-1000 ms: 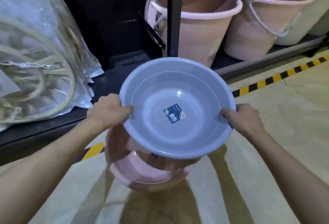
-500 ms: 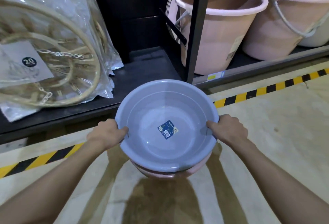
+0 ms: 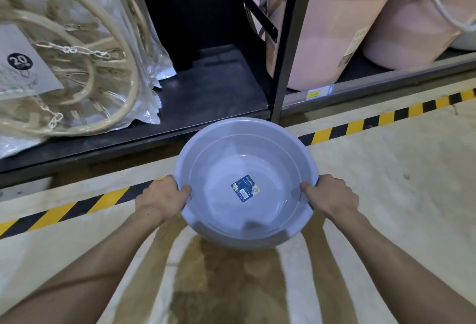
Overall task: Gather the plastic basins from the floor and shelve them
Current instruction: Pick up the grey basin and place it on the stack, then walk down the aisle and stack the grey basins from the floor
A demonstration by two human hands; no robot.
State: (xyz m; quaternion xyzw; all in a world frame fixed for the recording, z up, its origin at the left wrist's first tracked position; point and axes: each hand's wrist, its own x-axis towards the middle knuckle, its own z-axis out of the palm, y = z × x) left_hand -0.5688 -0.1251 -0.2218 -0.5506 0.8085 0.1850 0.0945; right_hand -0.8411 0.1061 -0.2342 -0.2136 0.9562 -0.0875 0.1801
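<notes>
My left hand (image 3: 161,198) curls its fingers over one side of the basin (image 3: 244,182) rim, my right hand (image 3: 331,194) over the opposite side. I judge both equally near; the bare shelf (image 3: 206,96) lies straight ahead, beyond the basin.

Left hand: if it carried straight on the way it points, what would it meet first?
The left hand points inward across the blue basin, so its rim, which it already grips, comes first. Depth beyond is unclear.
</notes>
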